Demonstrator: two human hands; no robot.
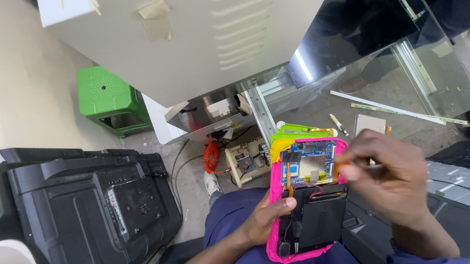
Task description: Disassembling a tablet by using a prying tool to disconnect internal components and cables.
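An opened tablet in a pink rubber case (276, 190) rests on my lap, its back off, showing a blue circuit board (311, 162) and a black battery (320, 220). My left hand (264, 219) grips the case's left edge, thumb lying on the battery's corner. My right hand (386, 173) hovers over the right edge, fingers pinched around a thin tool with an orange end (342, 164) that touches the board's side. A green and yellow case (296, 133) lies just beyond the tablet.
Black television back covers (92, 204) lie at the left. A green plastic stool (107, 100) stands by the wall. A white metal cabinet (182, 35) looms above. A glass table (399, 91) carries a pen and strips. An orange cable (210, 156) lies on the floor.
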